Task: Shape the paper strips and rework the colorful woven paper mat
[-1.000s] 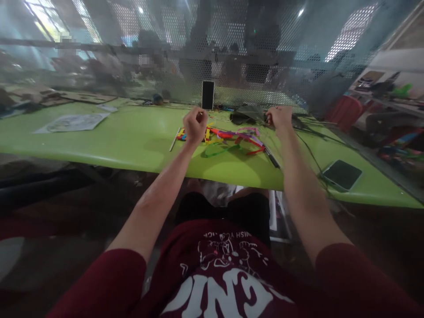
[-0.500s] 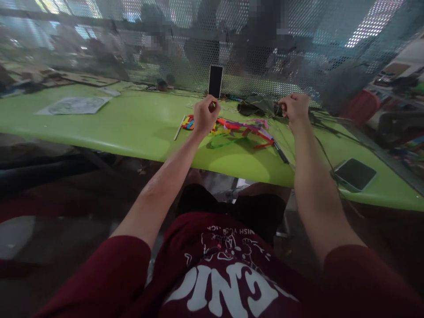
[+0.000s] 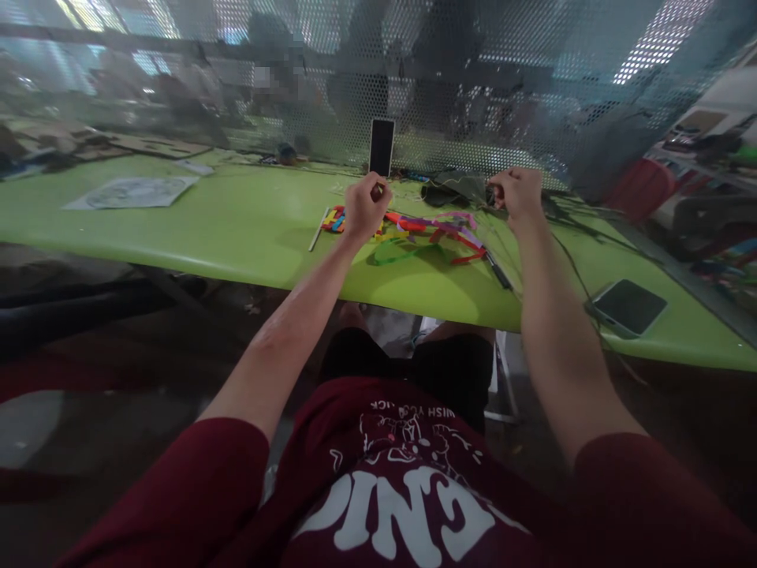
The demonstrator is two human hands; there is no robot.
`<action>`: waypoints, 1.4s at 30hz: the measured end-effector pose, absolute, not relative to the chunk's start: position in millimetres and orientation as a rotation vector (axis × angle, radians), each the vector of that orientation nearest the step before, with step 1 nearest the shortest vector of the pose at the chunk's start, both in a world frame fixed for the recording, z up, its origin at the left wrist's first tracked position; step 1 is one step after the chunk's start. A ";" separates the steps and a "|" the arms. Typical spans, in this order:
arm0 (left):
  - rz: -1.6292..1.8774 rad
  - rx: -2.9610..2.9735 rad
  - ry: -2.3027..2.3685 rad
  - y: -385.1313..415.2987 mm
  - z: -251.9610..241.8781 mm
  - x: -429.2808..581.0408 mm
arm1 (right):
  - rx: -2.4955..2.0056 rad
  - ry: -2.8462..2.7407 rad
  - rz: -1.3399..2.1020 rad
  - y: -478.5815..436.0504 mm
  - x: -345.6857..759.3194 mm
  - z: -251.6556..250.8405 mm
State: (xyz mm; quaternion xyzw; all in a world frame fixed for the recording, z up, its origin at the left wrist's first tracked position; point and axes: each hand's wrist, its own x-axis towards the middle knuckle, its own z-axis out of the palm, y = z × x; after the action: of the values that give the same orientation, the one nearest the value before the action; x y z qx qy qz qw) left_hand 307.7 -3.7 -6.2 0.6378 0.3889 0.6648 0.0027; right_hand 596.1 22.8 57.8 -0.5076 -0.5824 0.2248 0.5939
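Observation:
My left hand (image 3: 367, 205) is pinched over the middle of the green table, in front of an upright phone (image 3: 382, 147); what it holds is too small to make out. Off to the right, my right hand (image 3: 516, 193) is closed too, beside a dark cloth-like item (image 3: 455, 189); a thin strand seems to run near its fingertips. Beneath and between the hands lie colourful strips (image 3: 414, 225), red, yellow, purple and green. A black pen-like tool (image 3: 498, 270) lies at their right end, a thin pale stick (image 3: 318, 229) at their left.
The green table (image 3: 248, 229) runs along a perforated metal screen (image 3: 331, 95). A printed sheet (image 3: 133, 192) lies at the left. A dark tablet-like device (image 3: 630, 307) is near the right front edge, with a cord beside it. A red chair (image 3: 642, 189) stands beyond the right side.
My right hand has moved slightly left, towards my left hand. My left hand stays nearly in place, still pinched.

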 end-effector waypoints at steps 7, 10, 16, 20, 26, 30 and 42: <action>2.050 1.964 1.203 1.0 -9.4 304.7 | -1.148 -1.401 0.532 19.5 591.1 62.7; 2.025 1.986 1.246 5.7 -12.6 303.7 | -1.107 -1.369 0.521 15.1 593.7 71.2; 2.001 1.976 1.292 6.9 -15.9 303.4 | -1.064 -1.308 0.513 16.4 597.2 74.6; 1.995 1.960 1.273 3.6 -14.8 303.0 | -1.117 -1.356 0.529 20.7 592.1 65.6; 1.966 1.948 1.225 -3.3 -11.8 305.5 | -1.165 -1.376 0.565 21.1 590.8 59.7; 2.000 1.972 1.220 -0.3 -12.1 303.4 | -1.188 -1.403 0.563 22.7 589.8 57.4; 1.953 2.023 1.204 0.2 -7.4 304.1 | -1.198 -1.441 0.525 23.2 584.6 56.6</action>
State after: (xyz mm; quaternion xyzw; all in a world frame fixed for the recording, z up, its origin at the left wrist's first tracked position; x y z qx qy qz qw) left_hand 304.1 0.2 -7.4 0.6608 0.3933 0.6380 0.0414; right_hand 584.6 23.2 56.6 -0.5087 -0.6121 0.2228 0.5630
